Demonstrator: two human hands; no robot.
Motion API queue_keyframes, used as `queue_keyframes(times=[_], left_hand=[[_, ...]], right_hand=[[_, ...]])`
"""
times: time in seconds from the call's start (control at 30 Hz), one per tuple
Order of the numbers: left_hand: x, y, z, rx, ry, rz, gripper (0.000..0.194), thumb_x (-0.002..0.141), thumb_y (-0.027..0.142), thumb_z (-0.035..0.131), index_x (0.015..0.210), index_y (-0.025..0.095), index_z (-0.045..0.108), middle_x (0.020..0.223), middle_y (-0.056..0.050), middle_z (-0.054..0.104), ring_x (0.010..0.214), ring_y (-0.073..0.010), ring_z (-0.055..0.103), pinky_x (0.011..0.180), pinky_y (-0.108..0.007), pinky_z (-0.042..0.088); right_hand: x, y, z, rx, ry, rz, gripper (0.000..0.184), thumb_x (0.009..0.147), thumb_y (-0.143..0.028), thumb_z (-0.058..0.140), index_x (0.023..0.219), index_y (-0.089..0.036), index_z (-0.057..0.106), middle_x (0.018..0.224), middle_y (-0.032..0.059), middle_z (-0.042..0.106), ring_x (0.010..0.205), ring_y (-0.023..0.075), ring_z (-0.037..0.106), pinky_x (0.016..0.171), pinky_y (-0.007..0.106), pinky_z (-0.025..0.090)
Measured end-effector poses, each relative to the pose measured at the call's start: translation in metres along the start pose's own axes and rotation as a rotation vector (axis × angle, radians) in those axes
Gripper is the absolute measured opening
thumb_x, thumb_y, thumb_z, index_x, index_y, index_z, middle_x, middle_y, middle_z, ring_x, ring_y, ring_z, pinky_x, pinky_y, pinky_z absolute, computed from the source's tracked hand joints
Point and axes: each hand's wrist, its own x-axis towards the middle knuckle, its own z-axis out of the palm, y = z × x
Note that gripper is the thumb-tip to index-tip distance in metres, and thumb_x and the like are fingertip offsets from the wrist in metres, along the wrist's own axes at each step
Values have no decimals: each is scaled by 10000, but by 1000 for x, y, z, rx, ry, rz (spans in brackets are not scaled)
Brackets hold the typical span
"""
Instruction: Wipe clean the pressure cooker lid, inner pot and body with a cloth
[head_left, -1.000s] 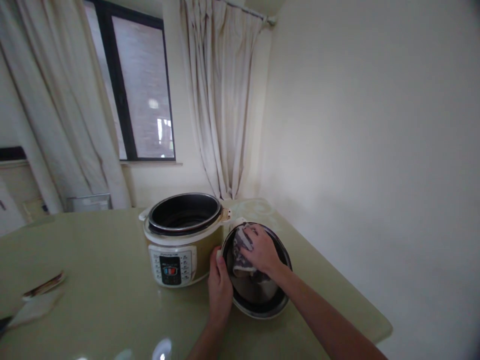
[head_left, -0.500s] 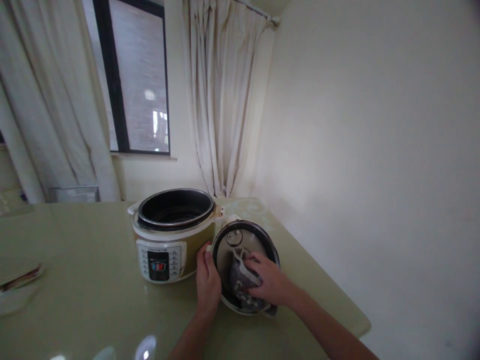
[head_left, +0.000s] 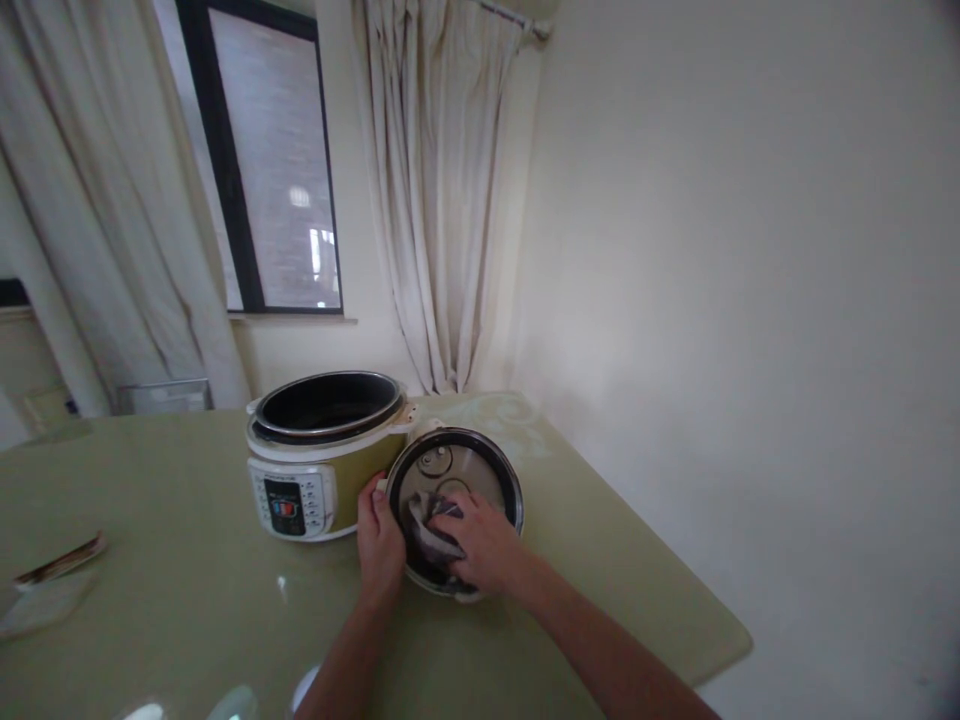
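Note:
My left hand [head_left: 381,540] grips the left rim of a round pressure cooker lid [head_left: 484,470], whose metal inner side faces me. My right hand [head_left: 484,545] is closed on a bunched grey cloth [head_left: 431,530] and presses it against the lower left of the lid's inside. Part of the cloth is hidden under my fingers. Just left of the lid stands the electric pressure cooker [head_left: 360,480], white and gold with a control panel, its top uncovered and its dark inner pot [head_left: 330,402] showing.
The glossy green table [head_left: 187,600] ends at a rounded corner on the right, beside a pale wall [head_left: 712,300]. A thin brown-edged item [head_left: 60,562] lies at the left. Curtains [head_left: 442,200] and a window [head_left: 277,160] are behind.
My right hand has moved the cloth left across the lid's inside and bunched it smaller. The view has shifted, so cooker and lid sit further left. My left hand still holds the rim.

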Motion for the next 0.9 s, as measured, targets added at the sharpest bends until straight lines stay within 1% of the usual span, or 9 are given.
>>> queue_keyframes(times=[0.1, 0.17, 0.23, 0.3, 0.4, 0.53, 0.7, 0.8, 0.9], left_hand=[[-2, -5, 2, 10, -5, -5, 480, 1056, 558, 429, 1323, 216, 632, 1293, -117, 707, 1227, -274, 648, 1174, -461, 465], [-3, -8, 3, 13, -16, -10, 488, 1061, 573, 426, 1335, 222, 625, 1293, -112, 706, 1237, -269, 644, 1179, -454, 460], [-4, -9, 3, 10, -32, -11, 499, 1063, 589, 419, 1334, 221, 620, 1295, -115, 706, 1243, -270, 644, 1170, -451, 469], [-5, -9, 2, 0, -45, -4, 508, 1066, 597, 410, 1337, 217, 611, 1318, -126, 700, 1257, -272, 642, 1164, -452, 477], [-7, -9, 1, -11, -61, 0, 517, 1078, 596, 394, 1366, 219, 598, 1371, -134, 691, 1294, -270, 635, 1186, -460, 466], [-9, -7, 1, -13, -77, -20, 533, 1087, 611, 378, 1381, 223, 596, 1397, -133, 690, 1325, -267, 635, 1206, -457, 460], [-11, -8, 4, -57, -123, -27, 567, 1081, 643, 377, 1408, 226, 578, 1425, -128, 675, 1349, -254, 631, 1194, -421, 478], [-12, -11, 3, -104, -106, -58, 590, 1067, 663, 391, 1394, 209, 578, 1411, -139, 675, 1336, -261, 634, 1191, -435, 480], [-12, -10, 5, -109, -60, -68, 579, 1058, 663, 416, 1345, 199, 609, 1358, -140, 697, 1286, -269, 657, 1167, -444, 499]], right_hand=[[-10, 27, -18, -181, -16, 92, 505, 836, -234, 811, 1323, -310, 699, 1455, 111, 586, 1317, 354, 530, 1090, 524, 482], [-4, 40, -30, -249, 61, 199, 472, 832, -146, 786, 1275, -291, 714, 1438, 123, 599, 1320, 367, 522, 1100, 541, 466], [13, 46, -38, -241, 149, 288, 440, 863, -127, 753, 1273, -281, 712, 1427, 137, 606, 1302, 374, 525, 1092, 546, 469], [37, 44, -42, -196, 217, 323, 411, 910, -172, 725, 1310, -265, 696, 1429, 153, 603, 1283, 379, 524, 1077, 551, 478], [70, 31, -42, -130, 288, 309, 421, 945, -253, 712, 1364, -225, 677, 1414, 166, 607, 1277, 372, 517, 1085, 529, 478], [89, 14, -37, -62, 330, 256, 442, 931, -264, 731, 1369, -216, 690, 1380, 137, 631, 1285, 327, 520, 1156, 458, 435], [73, -10, -14, 97, 302, 118, 444, 873, -324, 778, 1302, -220, 726, 1342, 119, 645, 1267, 301, 539, 1138, 422, 449], [54, -18, 3, 178, 199, 12, 461, 825, -357, 807, 1272, -259, 749, 1274, 85, 677, 1201, 281, 590, 1087, 396, 480], [32, -9, 4, 208, 64, -50, 460, 772, -354, 839, 1223, -279, 781, 1226, 63, 703, 1137, 274, 636, 1038, 381, 506]])
